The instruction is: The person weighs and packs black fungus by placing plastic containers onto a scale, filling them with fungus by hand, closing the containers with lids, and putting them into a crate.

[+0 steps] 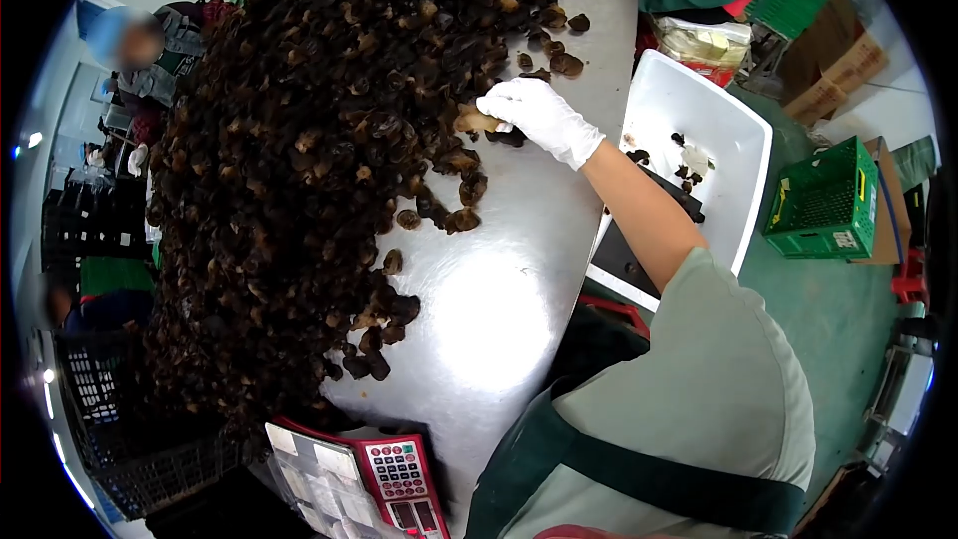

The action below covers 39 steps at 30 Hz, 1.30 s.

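Observation:
My right hand (539,118), in a white glove, reaches over the metal table (529,230) at the edge of a large heap. Its fingers are closed on a pale brown mushroom-like piece (474,120), lighter than those around it. The heap (299,140) is made of dark brown, wrinkled pieces that look like mushrooms. Several loose ones, such as a round piece (567,65), lie apart on the steel. My left hand is out of the picture.
Beside the table stands a white tub (756,170) with dark scraps inside. A red scale (424,449) sits at the near end. Black crates (100,379) line the far side; a green crate (823,202) rests on the floor. Other people (150,50) are at the far left.

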Tool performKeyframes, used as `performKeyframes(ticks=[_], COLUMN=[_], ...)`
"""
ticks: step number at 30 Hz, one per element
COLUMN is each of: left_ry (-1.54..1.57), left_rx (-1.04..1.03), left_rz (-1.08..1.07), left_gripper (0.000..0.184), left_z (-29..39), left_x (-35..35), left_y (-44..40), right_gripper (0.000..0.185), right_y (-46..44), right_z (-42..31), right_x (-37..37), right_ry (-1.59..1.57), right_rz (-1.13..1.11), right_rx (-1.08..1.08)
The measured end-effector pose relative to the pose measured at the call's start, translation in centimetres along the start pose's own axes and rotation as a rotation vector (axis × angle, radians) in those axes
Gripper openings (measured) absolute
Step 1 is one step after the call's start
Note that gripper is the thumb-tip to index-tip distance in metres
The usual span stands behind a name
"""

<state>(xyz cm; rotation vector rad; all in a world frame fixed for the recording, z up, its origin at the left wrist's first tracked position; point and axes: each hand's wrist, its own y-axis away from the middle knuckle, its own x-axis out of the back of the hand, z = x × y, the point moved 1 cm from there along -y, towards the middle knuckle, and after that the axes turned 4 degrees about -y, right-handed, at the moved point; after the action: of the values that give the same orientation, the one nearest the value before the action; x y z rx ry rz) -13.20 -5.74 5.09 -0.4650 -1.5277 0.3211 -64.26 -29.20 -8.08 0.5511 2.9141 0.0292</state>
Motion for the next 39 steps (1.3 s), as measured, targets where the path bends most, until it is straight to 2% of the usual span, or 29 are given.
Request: performKeyframes(ticks=[2,4,7,10,12,13,15,17,20,22,23,24,26,27,28,30,34,36,38,39], left_ry=[0.032,0.137,0.060,0.087,0.049,0.053,0.067,0.076,0.079,0.083,0.074,0.112,0.138,0.159,0.183,0.173,0.194,0.253,0.211,0.220], left_rx=[-0.069,-0.264,-0.191,-0.067,-0.201,-0.204,-0.209,-0.216,-0.232,-0.238,-0.242,-0.220,-0.175,-0.221,-0.268,-0.277,-0.202,-0.148,-0.141,-0.130], left_rz=[0.010,0.088,0.015,-0.002,-0.009,-0.011,-0.016,-0.018,-0.009,0.005,0.010,0.051,0.096,0.049,0.002,0.044,-0.063,-0.119,-0.108,-0.101], left_gripper=[0.035,0.035,0.037,0.043,0.039,0.039,0.038,0.036,0.035,0.034,0.034,0.033,0.033,0.032,0.032,0.035,0.043,0.054,0.053,0.054], left_z=[-0.2,-0.6,2.2,2.5,3.4,3.9,4.6,4.8,5.2,5.3,5.5,5.5,5.3,5.0,4.9,5.2,4.3,4.2,3.7,3.1], left_x=[-0.9,-2.3,-1.9,-3.7,-4.4,-4.5,-4.7,-4.8,-5.1,-5.3,-5.7,-6.3,-6.5,-6.6,-6.7,-7.5,-7.6,-6.9,-6.1,-5.9], left_y=[-0.6,-0.9,-0.7,1.1,0.1,-0.2,-0.5,-0.6,-0.7,-0.8,-0.7,-0.3,0.0,-0.2,-0.5,-0.4,0.7,0.8,1.2,1.6], right_gripper=[0.021,0.023,0.022,0.024,0.033,0.033,0.053,0.070,0.081,0.080,0.067,0.042,0.019,0.012,0.022,0.042,0.084,0.087,0.085,0.083], right_y=[1.1,2.3,5.1,8.3,9.4,8.9,6.1,2.4,-2.9,-4.1,-4.6,-4.5,-4.6,-3.5,-2.8,-0.4,1.6,2.9,3.1,2.8], right_z=[-0.4,-1.0,-2.2,-3.3,-4.6,-4.2,-2.9,-2.4,-0.3,0.1,0.9,2.0,3.6,3.9,4.0,3.6,3.0,2.6,3.1,3.3], right_x=[0.5,1.9,7.4,13.3,14.3,14.5,14.5,13.3,10.4,7.9,7.0,6.1,3.8,3.0,2.5,-0.3,-6.0,-8.6,-10.7,-11.6], right_ry=[0.002,0.179,0.453,0.701,1.084,1.086,1.218,1.142,1.037,1.097,1.145,1.197,1.165,1.014,0.851,0.763,1.078,1.263,1.290,1.311], right_rz=[0.006,-0.042,-0.153,-0.244,-0.149,-0.144,0.170,0.154,0.203,0.159,0.079,0.073,0.202,0.209,0.118,0.056,-0.361,-0.484,-0.523,-0.466], right_rx=[0.013,0.044,0.058,-0.208,-0.179,-0.183,0.008,0.089,0.117,0.179,0.222,0.276,0.204,0.356,0.313,0.388,0.349,0.365,0.397,0.352])
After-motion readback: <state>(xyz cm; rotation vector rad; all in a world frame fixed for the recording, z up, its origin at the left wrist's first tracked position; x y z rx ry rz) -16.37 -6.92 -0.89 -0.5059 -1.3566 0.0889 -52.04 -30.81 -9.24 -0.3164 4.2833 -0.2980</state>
